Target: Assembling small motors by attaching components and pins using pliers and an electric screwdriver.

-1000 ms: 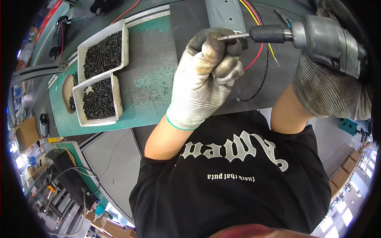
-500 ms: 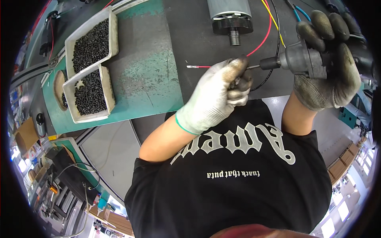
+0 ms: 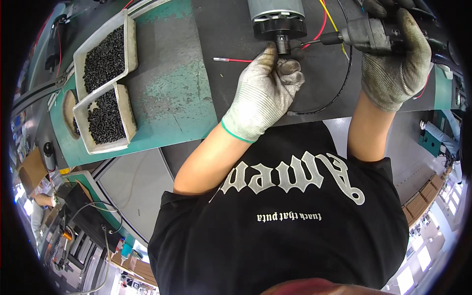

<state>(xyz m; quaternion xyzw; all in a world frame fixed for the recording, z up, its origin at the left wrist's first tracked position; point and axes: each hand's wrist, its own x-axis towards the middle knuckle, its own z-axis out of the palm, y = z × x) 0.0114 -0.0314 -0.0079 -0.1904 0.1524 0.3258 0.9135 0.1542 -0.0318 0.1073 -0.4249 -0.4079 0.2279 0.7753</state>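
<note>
A grey cylindrical motor (image 3: 276,7) with a black collar lies at the top, its threaded shaft (image 3: 282,44) pointing toward me. My left hand (image 3: 268,88), in a white glove with darkened fingertips, is closed at the shaft's end, thumb and forefinger on either side of it. Whether a small part sits between those fingers is hidden. My right hand (image 3: 396,73), gloved too, is wrapped round a grey and black power screwdriver (image 3: 368,37). The driver's thin bit (image 3: 314,43) points left, its tip beside my left forefinger and the shaft.
Two white bins (image 3: 130,46) of small black parts stand on the green worktop at left, beside a round dish (image 3: 70,110). A red wire (image 3: 236,60) with a bare end, a yellow wire (image 3: 332,22) and a black cable (image 3: 324,108) lie about the motor.
Both hands have moved up and away from my body, carrying the driver with them. My left hand has come to the motor's shaft. The motor shows slightly further up and left.
</note>
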